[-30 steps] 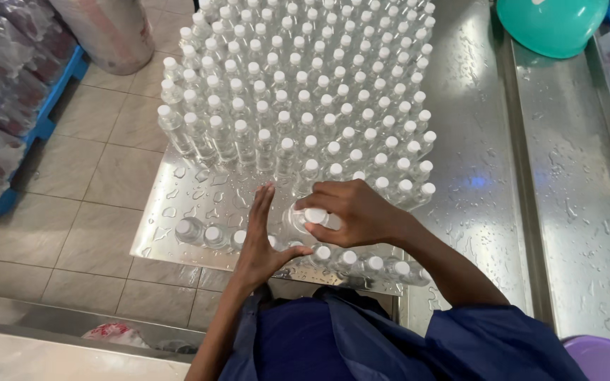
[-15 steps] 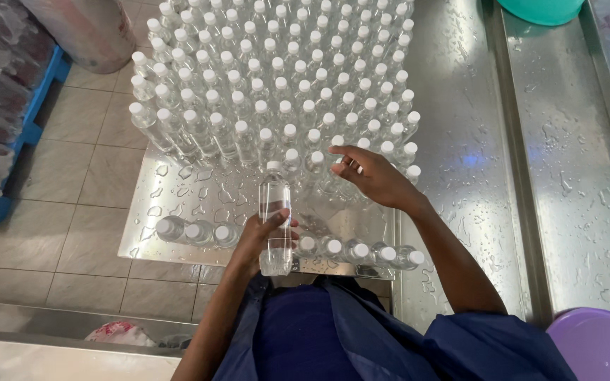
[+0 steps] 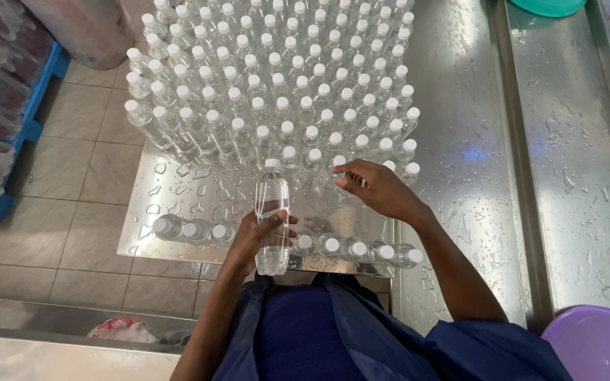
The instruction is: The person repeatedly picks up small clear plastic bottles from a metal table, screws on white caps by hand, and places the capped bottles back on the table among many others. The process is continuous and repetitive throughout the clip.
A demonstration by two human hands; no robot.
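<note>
Left hand (image 3: 257, 233) wrapped around a clear bottle (image 3: 272, 215) at the steel table's (image 3: 460, 176) near edge, long axis front-to-back, white cap pointing away. Right hand (image 3: 375, 189) pinching a cap in the massed bottles' (image 3: 277, 77) front row.

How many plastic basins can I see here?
2: a teal basin at the top edge and a purple basin in the bottom right corner, both partly cut off; more may lie out of view.

Well over a hundred capped clear bottles (image 3: 270, 85), two basins: one teal (image 3: 546, 5), one purple (image 3: 594, 344).
</note>
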